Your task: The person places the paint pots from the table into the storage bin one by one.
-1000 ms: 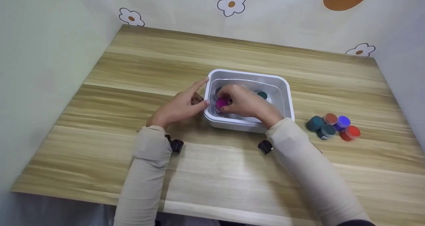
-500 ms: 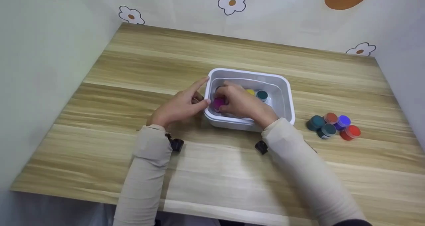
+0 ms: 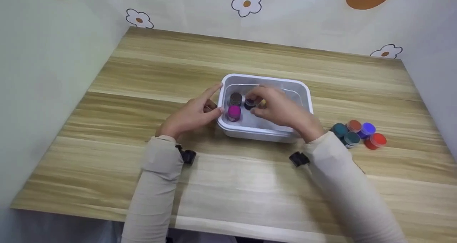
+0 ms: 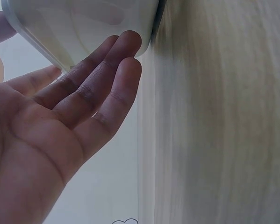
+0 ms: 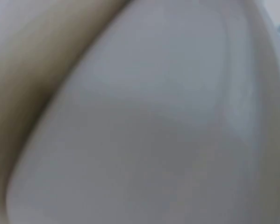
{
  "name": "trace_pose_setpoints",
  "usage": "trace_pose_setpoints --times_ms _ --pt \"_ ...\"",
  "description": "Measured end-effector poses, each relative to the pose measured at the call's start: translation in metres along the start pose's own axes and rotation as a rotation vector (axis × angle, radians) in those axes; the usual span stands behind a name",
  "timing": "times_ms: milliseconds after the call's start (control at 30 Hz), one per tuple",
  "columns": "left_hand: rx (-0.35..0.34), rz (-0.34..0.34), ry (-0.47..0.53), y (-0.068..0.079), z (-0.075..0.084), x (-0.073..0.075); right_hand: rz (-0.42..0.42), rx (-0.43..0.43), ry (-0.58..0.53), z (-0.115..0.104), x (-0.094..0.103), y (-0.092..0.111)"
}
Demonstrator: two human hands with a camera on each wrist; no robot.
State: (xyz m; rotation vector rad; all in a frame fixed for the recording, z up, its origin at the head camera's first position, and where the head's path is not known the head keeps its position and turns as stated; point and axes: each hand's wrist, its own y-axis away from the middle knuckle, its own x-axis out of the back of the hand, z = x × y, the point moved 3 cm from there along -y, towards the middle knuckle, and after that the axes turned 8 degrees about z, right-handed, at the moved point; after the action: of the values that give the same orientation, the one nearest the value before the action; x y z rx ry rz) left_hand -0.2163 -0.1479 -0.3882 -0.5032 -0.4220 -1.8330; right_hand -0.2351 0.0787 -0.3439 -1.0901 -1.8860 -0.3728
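Observation:
A white plastic bin [image 3: 264,134] stands mid-table with small paint jars inside. My left hand [image 3: 191,116] touches its left rim with index finger and thumb; in the left wrist view the other fingers of the left hand [image 4: 60,116] lie fairly straight beside the bin wall [image 4: 83,23]. My right hand [image 3: 278,105] reaches into the bin, thumb and fingers around a dark jar [image 3: 250,104]. Left of it sit a brown-lidded jar [image 3: 235,98] and a magenta jar [image 3: 234,113]. A bit of yellow [image 3: 263,102] shows between the fingers. The right wrist view holds only the bin's wall [image 5: 154,116], blurred.
Several paint jars cluster right of the bin, among them a red jar [image 3: 375,141], a blue-violet jar [image 3: 367,129] and a dark green jar [image 3: 351,138]. The wood-grain table [image 3: 228,186] meets a flower-printed wall [image 3: 303,21] behind.
My right hand has shifted right inside the bin, from the magenta jar to the dark one. The magenta and brown-lidded jars now show fully. My left hand stays at the rim.

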Motion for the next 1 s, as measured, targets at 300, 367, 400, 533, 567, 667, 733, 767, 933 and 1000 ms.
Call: trace_pose_setpoints --times_ms 300,367,400,533,567,667,733,767,933,1000 --pt "0.003 0.006 0.020 0.001 -0.003 0.001 0.183 -0.140 -0.051 0.041 0.073 0.069" --pt "-0.003 0.006 0.032 -0.001 -0.003 0.001 0.233 -0.178 -0.043 0.056 0.087 0.087" --pt "-0.007 0.004 0.042 -0.001 -0.003 0.001 0.248 -0.204 -0.044 0.064 0.094 0.097" --pt "-0.010 -0.003 0.058 -0.003 -0.002 0.000 0.280 -0.295 0.003 0.102 0.114 0.134" --pt "-0.008 -0.003 0.058 -0.003 -0.002 0.000 0.278 -0.321 0.022 0.111 0.117 0.143" --pt "0.002 -0.006 0.046 -0.003 -0.002 0.000 0.259 -0.391 0.074 0.135 0.123 0.168" --pt "0.005 -0.004 0.038 -0.002 -0.002 0.000 0.233 -0.435 0.081 0.148 0.123 0.183" --pt "0.006 -0.002 0.035 -0.002 -0.002 -0.001 0.221 -0.461 0.082 0.153 0.123 0.189" --pt "0.003 0.003 0.038 -0.002 -0.002 -0.001 0.184 -0.512 0.034 0.170 0.118 0.204" --pt "0.007 0.004 0.042 -0.002 -0.002 -0.001 0.182 -0.516 0.019 0.173 0.116 0.204"
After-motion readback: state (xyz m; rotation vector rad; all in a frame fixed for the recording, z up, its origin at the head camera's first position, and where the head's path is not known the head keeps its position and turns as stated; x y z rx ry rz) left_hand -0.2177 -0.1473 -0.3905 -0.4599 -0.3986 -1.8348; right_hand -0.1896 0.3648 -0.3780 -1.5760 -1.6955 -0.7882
